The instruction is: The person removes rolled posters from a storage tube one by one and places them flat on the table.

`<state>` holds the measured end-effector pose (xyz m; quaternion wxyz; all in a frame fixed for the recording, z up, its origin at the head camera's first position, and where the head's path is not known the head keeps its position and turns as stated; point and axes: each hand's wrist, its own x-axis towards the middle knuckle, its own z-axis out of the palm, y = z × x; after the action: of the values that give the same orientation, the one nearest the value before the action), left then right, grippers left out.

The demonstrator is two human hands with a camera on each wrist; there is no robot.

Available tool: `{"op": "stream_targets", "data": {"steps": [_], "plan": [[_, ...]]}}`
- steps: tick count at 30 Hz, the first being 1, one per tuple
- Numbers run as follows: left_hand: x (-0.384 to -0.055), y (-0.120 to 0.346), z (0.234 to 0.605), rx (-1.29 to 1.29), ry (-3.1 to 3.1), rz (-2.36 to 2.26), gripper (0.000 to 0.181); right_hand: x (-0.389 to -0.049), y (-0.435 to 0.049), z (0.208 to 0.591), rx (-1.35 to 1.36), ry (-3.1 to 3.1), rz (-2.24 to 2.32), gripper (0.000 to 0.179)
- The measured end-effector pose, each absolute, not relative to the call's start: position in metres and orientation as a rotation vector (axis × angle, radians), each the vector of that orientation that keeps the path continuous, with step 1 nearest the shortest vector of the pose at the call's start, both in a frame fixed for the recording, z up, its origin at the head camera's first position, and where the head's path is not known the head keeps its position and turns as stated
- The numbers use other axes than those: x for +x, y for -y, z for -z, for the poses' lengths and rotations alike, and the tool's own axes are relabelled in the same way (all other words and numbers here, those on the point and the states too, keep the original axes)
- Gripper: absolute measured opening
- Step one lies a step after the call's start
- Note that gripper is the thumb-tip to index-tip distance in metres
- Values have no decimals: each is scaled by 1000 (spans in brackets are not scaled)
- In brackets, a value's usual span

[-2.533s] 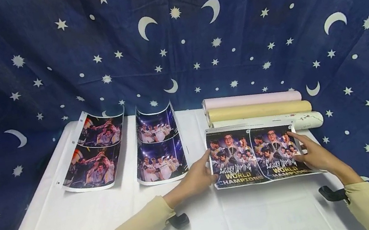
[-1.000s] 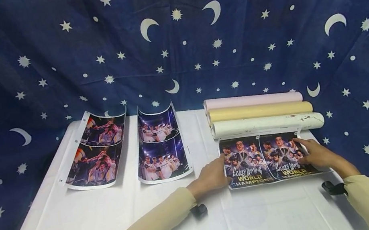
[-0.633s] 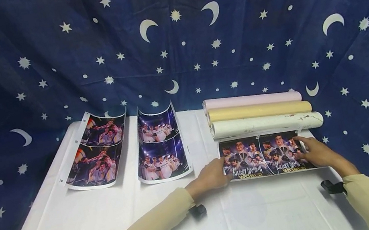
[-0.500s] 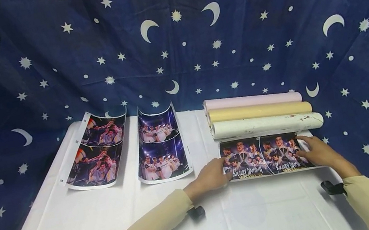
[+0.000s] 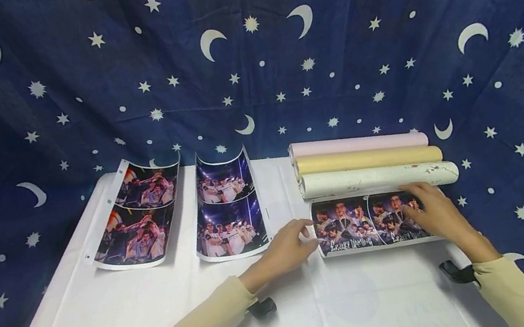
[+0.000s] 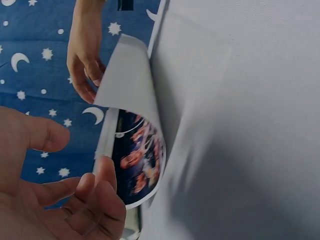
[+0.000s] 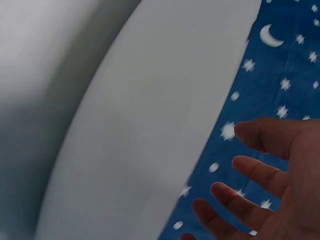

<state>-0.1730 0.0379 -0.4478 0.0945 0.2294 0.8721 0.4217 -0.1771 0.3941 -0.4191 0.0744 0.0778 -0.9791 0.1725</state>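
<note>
A glossy printed poster sheet (image 5: 347,224), showing the same group picture twice, lies in front of the rolls in the head view. Its near edge curls upward, and its white back (image 6: 127,75) faces the left wrist camera. My left hand (image 5: 284,249) is just off the sheet's left edge, thumb and fingers apart with nothing between them. Over the right end of the sheet is my right hand (image 5: 439,215), covering part of the picture. The right wrist view has that hand's fingers (image 7: 245,205) spread beside the sheet's pale back (image 7: 150,110).
Behind the sheet lie a pink roll (image 5: 357,144), a yellow roll (image 5: 367,158) and a white patterned roll (image 5: 379,177). Two more curled prints, a left one (image 5: 140,230) and a middle one (image 5: 229,221), rest on the white-covered table (image 5: 246,316). A starry blue cloth (image 5: 242,45) hangs behind.
The sheet has come down from over the white roll to in front of it, and its near edge has curled up. Both hands have loosened; the left has drawn back leftward.
</note>
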Motion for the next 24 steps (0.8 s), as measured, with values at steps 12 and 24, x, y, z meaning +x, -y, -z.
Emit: {"op": "stream_targets", "data": {"steps": [12,24], "plan": [[-177,0,435,649,-2622,-1384,39,-178,-338,411,471,2831,-576,48],[-187,32,428,623,-2703,-1437,29,-187,-294,409,597,2842,-694,55]]}}
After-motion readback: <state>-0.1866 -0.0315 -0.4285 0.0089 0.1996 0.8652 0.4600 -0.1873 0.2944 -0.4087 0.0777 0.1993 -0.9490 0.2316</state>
